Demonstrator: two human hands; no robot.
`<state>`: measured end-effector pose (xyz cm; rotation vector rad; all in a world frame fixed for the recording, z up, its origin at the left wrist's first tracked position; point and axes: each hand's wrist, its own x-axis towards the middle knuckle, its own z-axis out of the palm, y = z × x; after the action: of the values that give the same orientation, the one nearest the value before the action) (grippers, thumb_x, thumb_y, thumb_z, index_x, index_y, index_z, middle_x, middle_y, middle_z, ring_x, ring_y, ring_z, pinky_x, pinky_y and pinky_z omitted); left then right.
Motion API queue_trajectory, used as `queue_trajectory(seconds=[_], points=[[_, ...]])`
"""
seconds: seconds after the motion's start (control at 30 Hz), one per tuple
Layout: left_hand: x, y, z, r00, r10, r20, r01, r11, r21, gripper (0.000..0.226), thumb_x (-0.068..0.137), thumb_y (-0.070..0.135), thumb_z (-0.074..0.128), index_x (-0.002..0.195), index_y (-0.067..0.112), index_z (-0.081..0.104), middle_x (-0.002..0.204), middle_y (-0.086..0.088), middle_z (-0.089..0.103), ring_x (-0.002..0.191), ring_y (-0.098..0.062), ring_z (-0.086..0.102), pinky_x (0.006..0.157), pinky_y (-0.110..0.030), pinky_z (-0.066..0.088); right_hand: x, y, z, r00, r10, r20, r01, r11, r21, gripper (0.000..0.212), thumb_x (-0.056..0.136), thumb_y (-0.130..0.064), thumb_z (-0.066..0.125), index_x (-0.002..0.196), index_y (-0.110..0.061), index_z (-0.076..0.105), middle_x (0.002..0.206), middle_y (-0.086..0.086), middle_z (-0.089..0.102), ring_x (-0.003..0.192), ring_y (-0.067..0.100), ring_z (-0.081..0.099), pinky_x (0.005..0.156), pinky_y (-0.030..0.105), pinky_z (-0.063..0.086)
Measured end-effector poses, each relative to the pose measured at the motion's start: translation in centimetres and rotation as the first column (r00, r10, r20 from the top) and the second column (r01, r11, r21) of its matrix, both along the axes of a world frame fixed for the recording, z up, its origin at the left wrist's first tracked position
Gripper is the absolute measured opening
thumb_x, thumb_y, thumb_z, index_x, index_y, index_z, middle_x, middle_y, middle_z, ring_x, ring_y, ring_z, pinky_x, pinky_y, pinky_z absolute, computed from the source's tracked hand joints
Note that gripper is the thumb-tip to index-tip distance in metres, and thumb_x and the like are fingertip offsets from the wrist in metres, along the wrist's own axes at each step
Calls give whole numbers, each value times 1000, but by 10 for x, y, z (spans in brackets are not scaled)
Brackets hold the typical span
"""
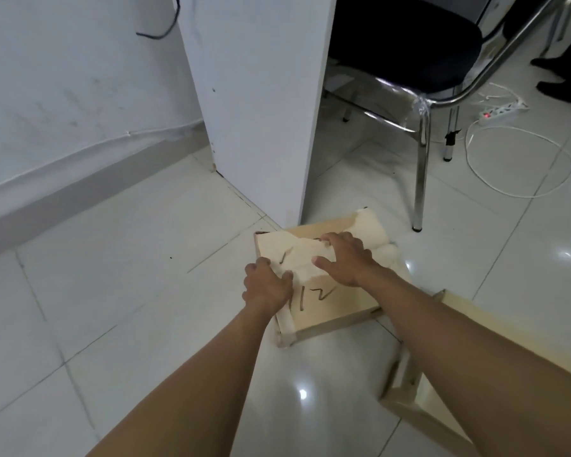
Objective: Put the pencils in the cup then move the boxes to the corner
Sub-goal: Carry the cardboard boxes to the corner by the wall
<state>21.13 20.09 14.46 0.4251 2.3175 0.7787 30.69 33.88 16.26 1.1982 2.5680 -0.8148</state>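
Observation:
A tan cardboard box lies on the white tiled floor by the foot of a white desk panel, with dark marker strokes on its top. My left hand grips its left edge, fingers curled over a raised flap. My right hand presses on the pale top flaps near the middle. A second cardboard box lies at the lower right, partly hidden behind my right forearm. No pencils or cup are in view.
The white desk side panel stands just behind the box. A black chair with chrome legs is to the right. A power strip and a white cable lie on the floor. The wall and grey skirting run along the left.

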Motion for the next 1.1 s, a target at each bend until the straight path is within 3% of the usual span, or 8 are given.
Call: queue_trajectory(seconds=[0.13,0.33,0.43,0.57,0.73,0.9,1.1], points=[[4,14,-49,1000,24,-7,-24,1000,-14,66,87,37,61,140,14,30,144,-11,27,129,-35,40,104,-49,41,14,34,-41,999,21,50,-25,996,80,64,93,-47,52,148,-26,28,152,7,26,138,30,26,109,44,25],[1,23,-69,997,74,36,-78,989,129,73,86,24,62,143,16,18,142,-11,29,126,-35,43,101,-46,43,33,64,-64,997,-8,71,-2,989,149,74,89,-51,55,151,-30,20,158,3,14,142,29,17,113,46,19],[3,18,-69,981,157,118,-172,977,128,77,86,32,64,145,10,19,143,-14,33,128,-37,42,105,-48,41,39,68,-67,991,-101,91,87,986,141,90,82,-61,60,152,-31,12,161,6,5,146,33,11,115,49,17],[3,13,-78,963,177,203,-208,967,144,72,83,44,64,138,8,33,138,-13,46,124,-35,48,102,-49,45,43,76,-73,958,-255,131,233,959,159,122,60,-84,61,152,-37,-4,162,8,-10,148,37,-3,116,55,6],[-1,10,-80,970,178,168,-209,959,190,63,91,38,57,139,12,27,138,-13,47,123,-33,49,101,-43,44,42,76,-81,951,-304,63,304,953,10,120,55,-84,64,150,-43,4,152,11,19,137,39,27,108,55,32],[-18,-11,-77,987,150,60,-158,972,173,78,91,38,53,152,27,7,146,-12,43,131,-35,44,109,-42,36,25,55,-83,955,-294,45,294,956,-1,116,55,-85,64,148,-47,7,146,12,22,134,38,30,106,53,33],[-37,-51,-69,976,205,76,-214,967,138,77,86,37,57,150,26,16,142,-6,48,125,-33,47,103,-40,40,0,23,-81,968,-245,50,248,966,-76,116,57,-78,70,149,-46,8,145,12,21,136,37,28,110,53,31]])
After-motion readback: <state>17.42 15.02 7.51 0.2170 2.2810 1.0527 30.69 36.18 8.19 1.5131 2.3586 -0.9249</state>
